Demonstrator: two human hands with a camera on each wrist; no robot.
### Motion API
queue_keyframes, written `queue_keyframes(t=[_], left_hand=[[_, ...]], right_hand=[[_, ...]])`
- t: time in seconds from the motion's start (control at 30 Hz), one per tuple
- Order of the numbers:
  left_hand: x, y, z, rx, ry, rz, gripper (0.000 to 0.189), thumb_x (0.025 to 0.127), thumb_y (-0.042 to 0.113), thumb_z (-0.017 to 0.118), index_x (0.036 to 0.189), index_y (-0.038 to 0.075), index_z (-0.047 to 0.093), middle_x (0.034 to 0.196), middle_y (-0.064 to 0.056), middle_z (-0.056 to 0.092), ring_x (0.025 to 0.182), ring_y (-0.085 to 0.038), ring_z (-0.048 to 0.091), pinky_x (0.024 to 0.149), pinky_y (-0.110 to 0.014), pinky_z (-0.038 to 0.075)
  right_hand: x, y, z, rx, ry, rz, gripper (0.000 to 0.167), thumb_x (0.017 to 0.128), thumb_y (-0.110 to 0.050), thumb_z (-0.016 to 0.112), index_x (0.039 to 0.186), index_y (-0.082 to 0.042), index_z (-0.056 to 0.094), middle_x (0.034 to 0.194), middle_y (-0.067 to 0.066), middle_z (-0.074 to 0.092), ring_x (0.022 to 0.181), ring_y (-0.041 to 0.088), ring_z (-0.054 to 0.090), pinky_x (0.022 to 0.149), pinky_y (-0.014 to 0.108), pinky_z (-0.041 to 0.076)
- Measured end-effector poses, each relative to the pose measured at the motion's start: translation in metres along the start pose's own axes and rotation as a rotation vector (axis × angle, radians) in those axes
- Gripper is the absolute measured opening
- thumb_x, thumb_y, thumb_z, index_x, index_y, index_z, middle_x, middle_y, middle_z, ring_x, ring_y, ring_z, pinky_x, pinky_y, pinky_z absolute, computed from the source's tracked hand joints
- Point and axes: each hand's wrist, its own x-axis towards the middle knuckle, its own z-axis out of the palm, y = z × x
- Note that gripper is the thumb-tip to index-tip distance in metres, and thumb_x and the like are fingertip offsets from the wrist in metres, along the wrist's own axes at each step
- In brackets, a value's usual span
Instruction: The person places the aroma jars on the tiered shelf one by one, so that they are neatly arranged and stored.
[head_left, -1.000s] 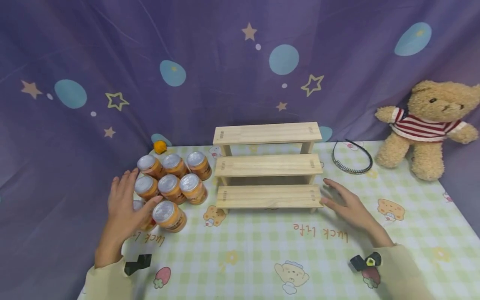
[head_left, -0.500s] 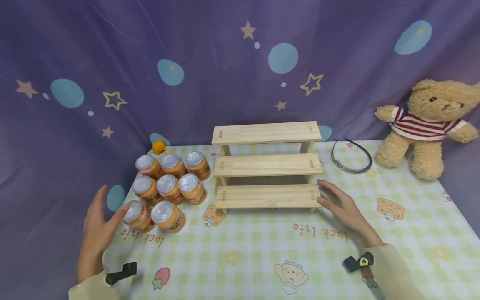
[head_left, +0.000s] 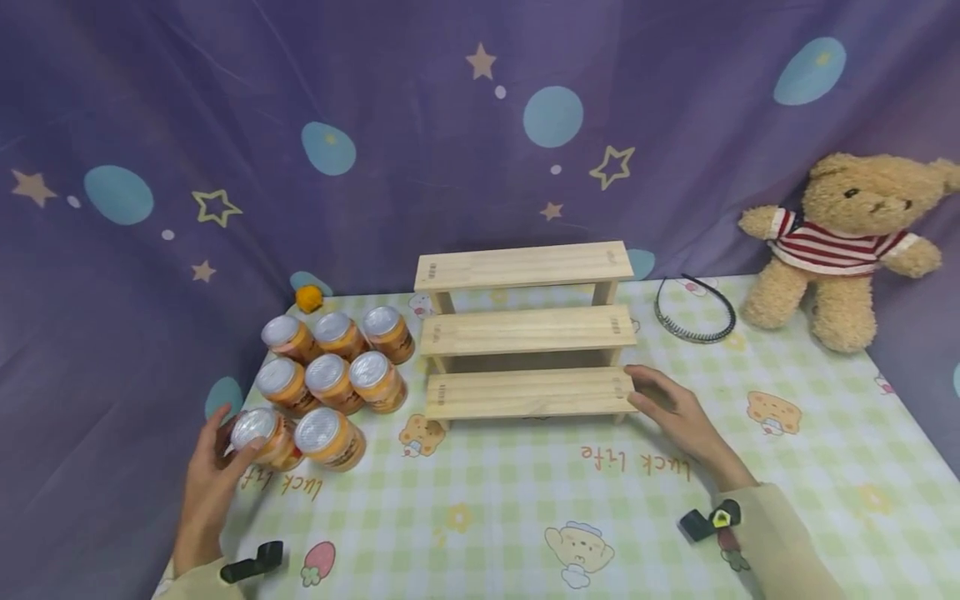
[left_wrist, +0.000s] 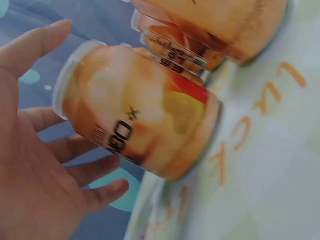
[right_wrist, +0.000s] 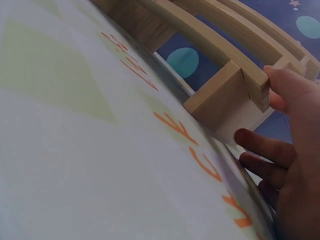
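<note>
In the head view, several orange cans with silver lids stand in a cluster on the left. My left hand [head_left: 213, 483] is at the front-left can [head_left: 266, 437], thumb on the near side and fingers on the far side. The left wrist view shows the thumb apart from this can [left_wrist: 135, 110], with the fingers spread behind it. At the centre stands a three-step wooden shelf [head_left: 528, 392], its steps bare. My right hand [head_left: 690, 425] rests its thumb and index finger against the right end of the lowest step; the other fingers hang loosely in the right wrist view.
A black headband [head_left: 697, 337] and a teddy bear [head_left: 840, 250] in a striped shirt are at the back right. A small orange object [head_left: 308, 298] lies behind the cans. A purple curtain [head_left: 420, 167] backs the checked tablecloth [head_left: 510, 483].
My left hand has moved from over the cans out to their left side, then back in around the front-left can. My right hand has come in against the shelf's right end.
</note>
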Motion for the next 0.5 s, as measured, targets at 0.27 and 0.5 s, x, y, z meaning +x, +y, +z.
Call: queue_keyframes(t=[0.27,0.5], left_hand=[[-0.002,-0.013,0.01,-0.171,0.06,-0.003,0.074,0.084,-0.016,0.066,0.15,0.008,0.043,0.116,0.021,0.056,0.102,0.011,0.056,0.083,0.001,0.043],[-0.001,-0.012,0.016,-0.202,0.159,-0.037,0.07,0.08,-0.02,0.068,0.144,0.004,0.051,0.113,0.017,0.061,0.098,0.006,0.059,0.078,-0.002,0.046]], right_hand=[[0.0,-0.001,0.0,-0.021,-0.038,0.002,0.045,0.104,-0.027,0.056,0.148,-0.024,0.047,0.133,0.012,0.066,0.112,-0.015,0.055,0.097,0.006,0.041],[-0.001,-0.001,0.001,-0.071,-0.035,-0.009,0.045,0.104,-0.026,0.055,0.148,-0.024,0.046,0.13,0.01,0.067,0.111,-0.015,0.056,0.097,0.007,0.041]])
